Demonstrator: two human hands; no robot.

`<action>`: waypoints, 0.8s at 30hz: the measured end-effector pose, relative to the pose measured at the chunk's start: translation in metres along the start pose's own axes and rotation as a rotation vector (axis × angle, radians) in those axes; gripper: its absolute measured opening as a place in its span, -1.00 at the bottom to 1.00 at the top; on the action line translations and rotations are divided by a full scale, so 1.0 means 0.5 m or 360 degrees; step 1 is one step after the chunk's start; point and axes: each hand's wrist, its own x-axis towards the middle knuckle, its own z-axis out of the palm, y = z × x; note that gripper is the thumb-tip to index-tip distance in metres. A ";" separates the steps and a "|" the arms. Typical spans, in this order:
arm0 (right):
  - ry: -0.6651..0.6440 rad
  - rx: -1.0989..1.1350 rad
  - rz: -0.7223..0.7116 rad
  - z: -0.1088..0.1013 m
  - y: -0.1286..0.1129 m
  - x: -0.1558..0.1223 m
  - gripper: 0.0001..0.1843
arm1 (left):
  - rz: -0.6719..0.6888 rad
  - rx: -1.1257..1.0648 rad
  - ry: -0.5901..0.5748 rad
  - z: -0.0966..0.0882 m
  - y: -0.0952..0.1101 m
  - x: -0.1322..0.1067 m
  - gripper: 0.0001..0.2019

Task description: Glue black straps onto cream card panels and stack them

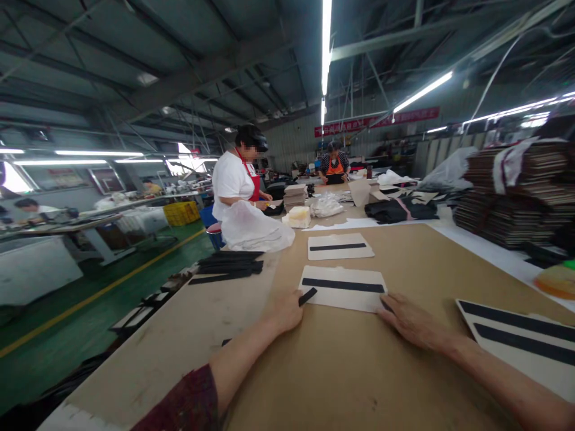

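A pale card [341, 302] with one black strip [344, 285] across it lies on the brown tabletop between my hands. My left hand [287, 311] is closed at the card's left edge, pinching a black strip [308, 296] whose end juts over the card. At the right edge, my right hand [406, 317] has its fingers together on a small dark strip end [386, 304]. Whether both ends belong to one strip I cannot tell. Just beyond lies another pale card [340, 254] with a single black strip.
To the right lie pale cards [516, 353] with two black strips. Loose black strips [229, 264] are piled at the left table edge, near white plastic sheeting [256, 227]. Tall bundled stacks [516, 191] stand back right. Co-workers [236, 179] work beyond the table.
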 end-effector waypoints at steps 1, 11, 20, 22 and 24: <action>0.0031 -0.0005 -0.0007 0.012 -0.002 -0.041 -0.34 | 0.0049 -0.0021 -0.0024 0.002 -0.004 -0.047 -0.63; 0.0455 0.0207 -0.0250 0.108 -0.014 -0.340 -0.49 | -0.0005 -0.0635 -0.0158 -0.044 0.017 -0.429 -0.55; 0.0245 0.1401 0.0102 -0.046 -0.338 -0.237 -0.45 | -0.0095 -0.2485 -0.0601 -0.007 0.145 -0.360 -0.50; 0.0210 0.1550 0.0104 -0.046 -0.366 -0.227 -0.33 | -0.0050 -0.2520 -0.0609 0.002 0.164 -0.356 -0.49; 0.0146 0.1612 0.0075 -0.045 -0.374 -0.228 -0.29 | -0.0053 -0.2492 -0.0558 0.007 0.176 -0.354 -0.47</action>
